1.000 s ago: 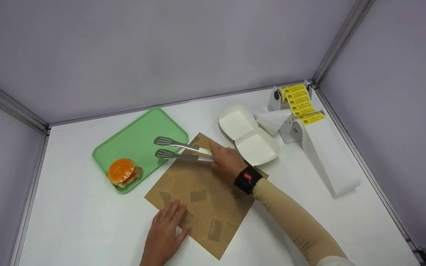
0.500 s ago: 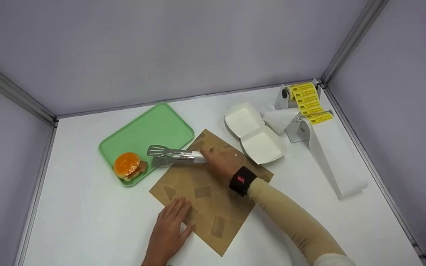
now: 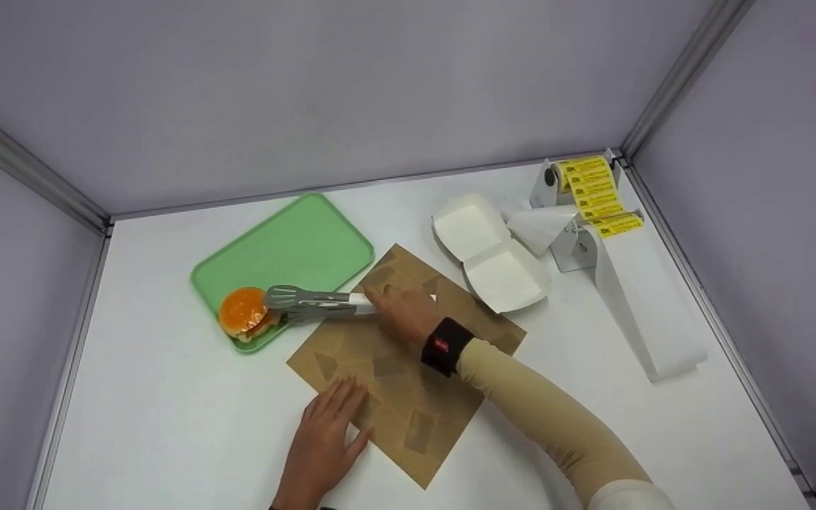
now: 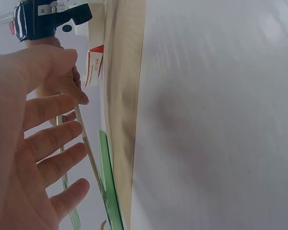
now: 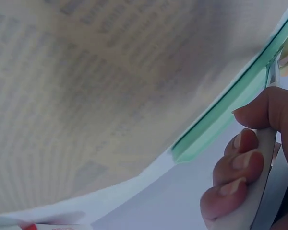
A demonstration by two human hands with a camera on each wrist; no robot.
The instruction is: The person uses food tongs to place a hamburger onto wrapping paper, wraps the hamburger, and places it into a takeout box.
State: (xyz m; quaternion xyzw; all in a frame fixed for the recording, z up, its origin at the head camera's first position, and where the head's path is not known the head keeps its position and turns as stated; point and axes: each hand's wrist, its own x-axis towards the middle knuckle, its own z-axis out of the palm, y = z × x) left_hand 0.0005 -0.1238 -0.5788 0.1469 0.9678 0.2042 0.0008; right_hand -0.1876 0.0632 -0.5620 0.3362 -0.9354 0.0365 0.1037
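My right hand (image 3: 405, 312) grips the white handle of metal tongs (image 3: 319, 303), thumb and curled fingers round it in the right wrist view. The slotted tong heads point left, at the right side of a burger (image 3: 242, 312) with a glossy orange bun. Whether they touch it I cannot tell. The burger sits at the near left corner of a green tray (image 3: 295, 241). A printed brown paper sheet (image 3: 443, 397) lies cornerwise beside the tray, under my right arm. My left hand (image 3: 319, 446) rests at the sheet's lower left edge, fingers extended and slightly spread (image 4: 43, 148).
An opened white clamshell box (image 3: 507, 276) stands right of the sheet, close to its upper edge. Behind it, a label dispenser (image 3: 567, 248) carries yellow labels (image 3: 592, 188), with a long white backing strip (image 3: 642, 312) trailing forward. Walls enclose the white table (image 3: 146, 397) at the back and sides.
The tongs have moved left and slightly down with my right hand, from above the tray to the burger's side. Their two heads have drawn closer together. My left hand stays by the sheet.
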